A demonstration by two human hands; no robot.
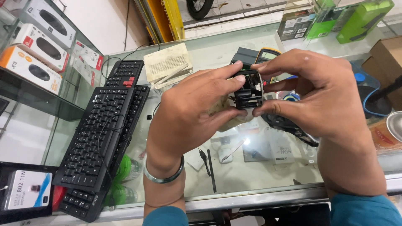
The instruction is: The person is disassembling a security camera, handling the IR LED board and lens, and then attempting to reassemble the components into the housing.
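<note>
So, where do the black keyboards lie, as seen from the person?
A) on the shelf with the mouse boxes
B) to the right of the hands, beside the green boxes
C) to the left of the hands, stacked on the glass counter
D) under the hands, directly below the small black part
C: the black keyboards lie stacked on the glass counter, left of the left hand, which with the right hand holds the small black part.

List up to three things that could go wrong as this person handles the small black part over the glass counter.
1. The black part is pinched only by fingertips of the left hand and right hand; it might slip and fall onto the glass counter.
2. Its open inside looks exposed, so pressing fingers could bend something.
3. The stacked keyboards overhang the counter edge; an elbow could perhaps knock them off.
</note>
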